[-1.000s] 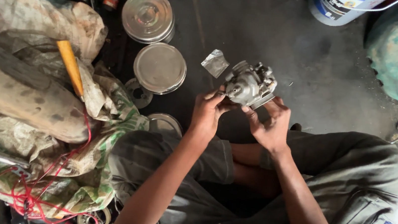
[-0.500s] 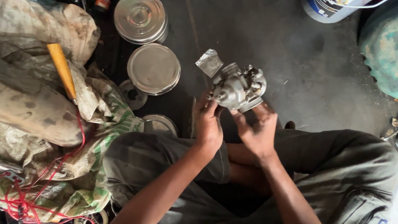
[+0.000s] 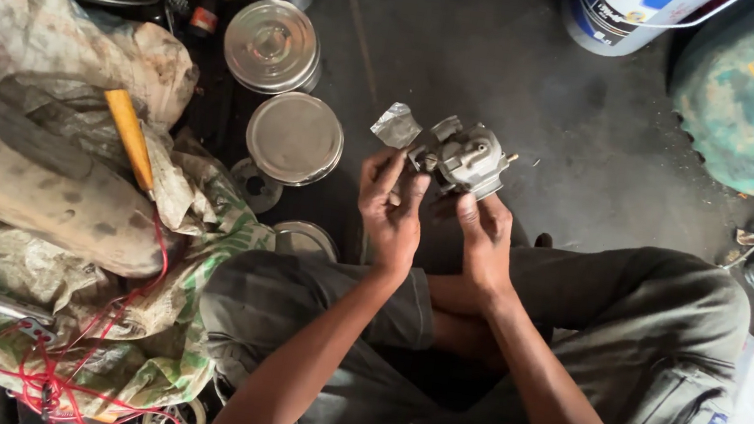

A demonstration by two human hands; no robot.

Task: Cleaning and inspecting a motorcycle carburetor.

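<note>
Fingers of both hands are being closed around a small grey metal carburettor (image 3: 465, 159), which is being held just above the knees, its long axis lying left-right, left hand (image 3: 391, 214) at its flap end, right hand (image 3: 485, 244) gripping underneath.

A dull grey cast-metal engine part (image 3: 465, 156), matt and rough in places, was held in the left hand (image 3: 393, 214) and the right hand (image 3: 484, 244), and a small crumpled scrap of grey paper or foil (image 3: 396, 126) was pinched beside it. Smooth, shiny metal was shown by the round tins (image 3: 294, 138). Coarse, stained woven cloth was seen in the sacks (image 3: 35, 189), and a yellow handle (image 3: 129, 136) looked like smooth plastic. The floor (image 3: 473, 51) appeared as dark, matt, oily concrete. Glossy plastic was shown by the white bucket (image 3: 627, 13), and worn grey cloth by the trousers (image 3: 650, 332).
</note>
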